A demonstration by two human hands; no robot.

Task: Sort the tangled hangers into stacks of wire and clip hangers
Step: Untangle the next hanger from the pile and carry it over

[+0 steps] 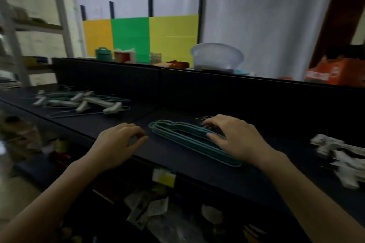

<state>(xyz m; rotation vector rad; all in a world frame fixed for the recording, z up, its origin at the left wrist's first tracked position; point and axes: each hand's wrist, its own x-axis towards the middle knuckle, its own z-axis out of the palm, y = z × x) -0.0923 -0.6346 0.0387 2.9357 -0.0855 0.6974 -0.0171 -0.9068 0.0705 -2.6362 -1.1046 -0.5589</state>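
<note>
Right hand (235,138) lies spread on the teal wire hangers (183,138), stacked near the dark tabletop (110,124) front edge, grip open. Left hand (118,140) beside them, fingers curled, holding nothing. Clip hangers (341,156) lie right; a tangled pile (83,101) far left. Beyond, a clear tub (217,55), contents unclear.
</note>
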